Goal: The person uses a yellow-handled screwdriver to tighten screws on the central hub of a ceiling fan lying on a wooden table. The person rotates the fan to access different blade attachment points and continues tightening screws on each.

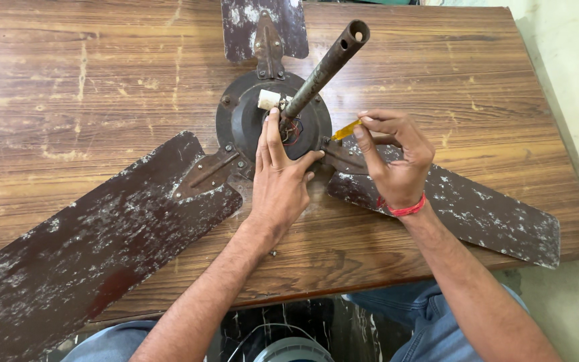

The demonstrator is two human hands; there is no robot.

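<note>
An old brown ceiling fan lies on a wooden table (88,80). Its round dark motor hub (239,117) carries a rusty down rod (323,67) that points up toward me. My left hand (279,177) rests flat on the hub with the fingers at the rod's base, beside red wires and a small white part (268,99). My right hand (393,157) pinches a yellow-handled screwdriver (346,129), its tip at the hub's right edge where a blade bracket joins. A red thread circles that wrist.
Three worn, paint-flaked blades spread out: one long at the lower left (82,248), one at the right (477,211), one at the top (263,23). A small screw (273,253) lies near the table's front edge. My knees in jeans sit below.
</note>
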